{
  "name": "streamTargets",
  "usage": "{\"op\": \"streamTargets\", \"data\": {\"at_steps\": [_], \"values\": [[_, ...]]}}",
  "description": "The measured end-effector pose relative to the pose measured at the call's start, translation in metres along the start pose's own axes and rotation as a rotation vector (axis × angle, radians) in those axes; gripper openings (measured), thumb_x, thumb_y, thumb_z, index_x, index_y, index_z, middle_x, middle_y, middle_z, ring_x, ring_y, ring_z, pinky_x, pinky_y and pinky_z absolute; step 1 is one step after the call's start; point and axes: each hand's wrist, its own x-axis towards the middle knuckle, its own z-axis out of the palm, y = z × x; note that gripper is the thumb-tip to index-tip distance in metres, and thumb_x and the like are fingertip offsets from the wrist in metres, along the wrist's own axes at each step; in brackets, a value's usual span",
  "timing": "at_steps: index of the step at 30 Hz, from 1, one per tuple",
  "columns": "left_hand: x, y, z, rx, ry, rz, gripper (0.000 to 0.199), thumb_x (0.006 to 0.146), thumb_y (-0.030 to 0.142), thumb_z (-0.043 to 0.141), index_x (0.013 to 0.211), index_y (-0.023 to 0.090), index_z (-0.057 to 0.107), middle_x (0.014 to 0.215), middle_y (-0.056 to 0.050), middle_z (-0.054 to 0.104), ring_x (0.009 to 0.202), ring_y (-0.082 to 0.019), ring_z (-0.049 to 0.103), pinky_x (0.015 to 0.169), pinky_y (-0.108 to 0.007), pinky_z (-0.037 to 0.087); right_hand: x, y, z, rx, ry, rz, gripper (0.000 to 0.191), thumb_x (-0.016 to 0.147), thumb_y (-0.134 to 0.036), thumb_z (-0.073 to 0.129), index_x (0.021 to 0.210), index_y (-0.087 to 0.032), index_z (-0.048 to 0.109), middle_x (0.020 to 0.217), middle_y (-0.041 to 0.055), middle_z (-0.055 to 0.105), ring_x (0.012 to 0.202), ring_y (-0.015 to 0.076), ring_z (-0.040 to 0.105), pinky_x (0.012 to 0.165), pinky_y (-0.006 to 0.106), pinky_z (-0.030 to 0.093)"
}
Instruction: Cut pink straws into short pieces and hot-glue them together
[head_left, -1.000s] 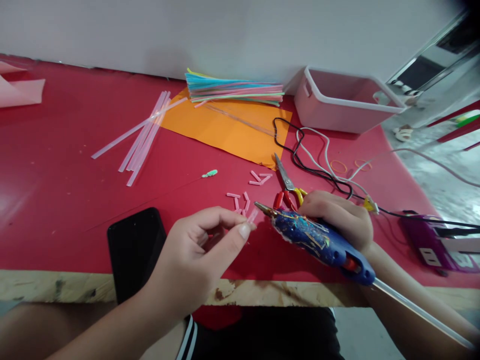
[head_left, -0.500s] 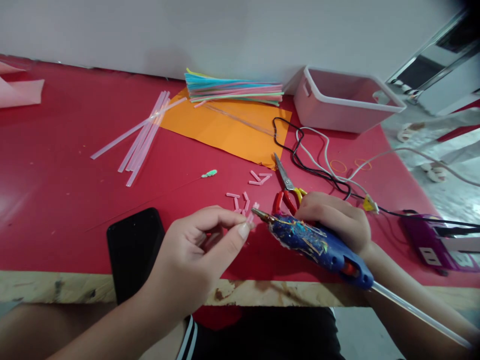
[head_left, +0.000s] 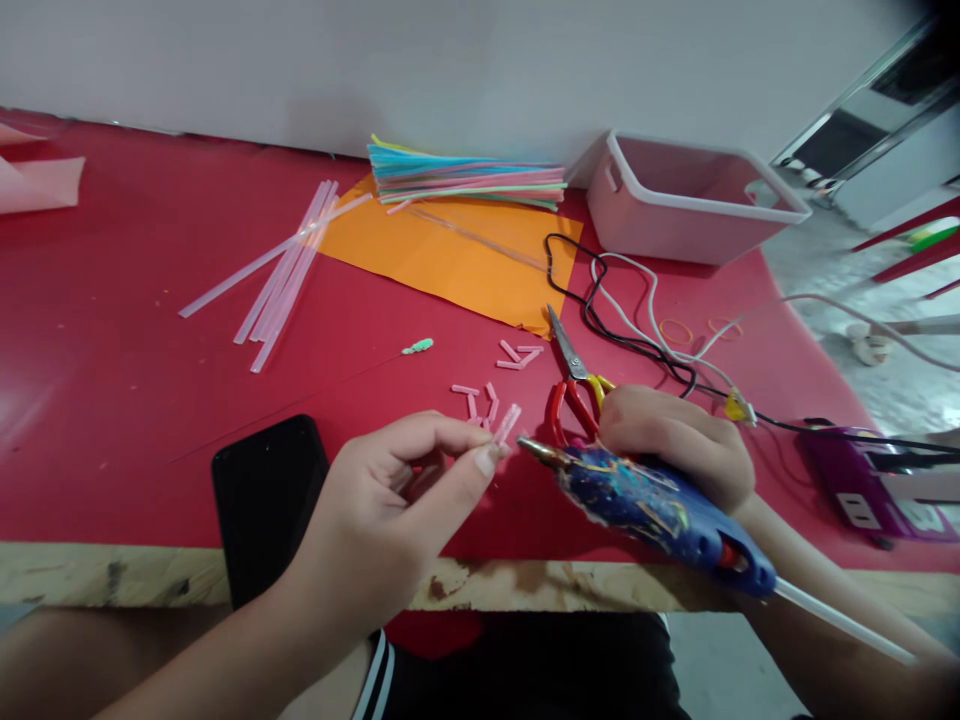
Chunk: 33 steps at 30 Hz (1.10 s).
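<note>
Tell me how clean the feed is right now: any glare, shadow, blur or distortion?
Head view: pale glare on the red tabletop at far left, faint shadow on the wall; head view: upper right corner dark, background floor soft; head view: glue gun slightly blurred, scissors clearer, purple object apparently stretched near the right edge.

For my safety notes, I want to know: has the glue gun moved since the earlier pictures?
Yes. Judged against the scissors, the glue gun has shifted slightly rightward and lower in the picture.

Since 0.5 s ago, the glue gun point(head_left: 637, 497) (nozzle lower) retreated from the pink piece point(head_left: 508, 423).
</note>
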Motion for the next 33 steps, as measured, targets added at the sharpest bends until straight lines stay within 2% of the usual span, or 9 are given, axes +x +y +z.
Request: {"op": "streamTargets", "data": {"at_steps": [4, 11, 18, 22, 25, 30, 33], "values": [[0.0018, -0.0019, -0.0024, 0.018, -0.043, 0.022, 0.005, 0.078, 0.022, 0.076, 0.073, 0.021, 0.075, 0.066, 0.002, 0.067, 0.061, -0.01, 0.057, 0.055, -0.018, 0.047, -0.0004, -0.0005, -0.0007, -0.044, 0.078, 0.03, 0.017, 0.102, -0.026, 0.052, 0.093, -0.02, 0.065, 0.07, 0.004, 0.06, 0.066, 0.0209, 0.063, 0.062, 0.036, 0.051], [0.0042, -0.0064, -0.0048, -0.017, -0.097, 0.075, 0.007, 0.08, 0.019, 0.075, 0.074, 0.021, 0.076, 0.069, 0.003, 0.069, 0.063, -0.01, 0.061, 0.058, -0.016, 0.05, 0.0031, -0.0002, -0.0073, -0.089, -0.065, 0.037, 0.013, 0.101, -0.024, 0.053, 0.097, -0.02, 0.064, 0.07, 0.0056, 0.061, 0.063, 0.0208, 0.062, 0.058, 0.035, 0.05], [0.0017, -0.0064, -0.0035, 0.005, -0.099, 0.055, 0.009, 0.082, 0.021, 0.074, 0.073, 0.022, 0.075, 0.065, 0.003, 0.064, 0.059, -0.009, 0.053, 0.051, -0.017, 0.043, 0.0, 0.0015, -0.0033, -0.094, -0.045, 0.038, 0.01, 0.099, -0.025, 0.055, 0.098, -0.019, 0.063, 0.072, 0.0055, 0.062, 0.063, 0.0211, 0.062, 0.061, 0.035, 0.05], [0.0006, -0.0049, -0.0028, 0.042, -0.083, 0.052, 0.01, 0.083, 0.023, 0.072, 0.073, 0.022, 0.073, 0.066, 0.002, 0.063, 0.06, -0.01, 0.053, 0.05, -0.019, 0.042, -0.0003, 0.0022, -0.0024, -0.081, -0.053, 0.041, 0.008, 0.097, -0.021, 0.056, 0.096, -0.018, 0.063, 0.072, 0.0055, 0.061, 0.064, 0.0208, 0.061, 0.062, 0.035, 0.049], [0.0026, -0.0061, -0.0046, 0.141, -0.107, 0.168, 0.011, 0.085, 0.021, 0.069, 0.075, 0.021, 0.072, 0.067, 0.002, 0.064, 0.058, -0.01, 0.055, 0.05, -0.02, 0.044, 0.0, 0.002, -0.0024, -0.086, -0.055, 0.032, 0.008, 0.097, -0.021, 0.055, 0.096, -0.018, 0.063, 0.073, 0.0053, 0.061, 0.065, 0.02, 0.061, 0.063, 0.035, 0.049], [0.003, -0.0095, -0.0088, 0.518, -0.015, 0.555, 0.01, 0.088, 0.013, 0.067, 0.085, 0.02, 0.073, 0.067, 0.005, 0.059, 0.051, -0.006, 0.042, 0.052, -0.019, 0.042, -0.0002, 0.0008, -0.0021, -0.095, -0.076, 0.035, 0.01, 0.099, -0.024, 0.054, 0.097, -0.018, 0.063, 0.07, 0.0048, 0.061, 0.064, 0.0199, 0.06, 0.062, 0.034, 0.048], [0.0009, -0.0097, -0.0105, 0.614, 0.012, 0.668, 0.01, 0.088, 0.01, 0.067, 0.087, 0.018, 0.072, 0.071, 0.005, 0.063, 0.053, -0.005, 0.044, 0.058, -0.017, 0.044, -0.0001, 0.0005, -0.0024, -0.099, -0.078, 0.041, 0.01, 0.099, -0.024, 0.054, 0.098, -0.019, 0.063, 0.07, 0.0046, 0.061, 0.064, 0.0196, 0.059, 0.062, 0.034, 0.048]]}}
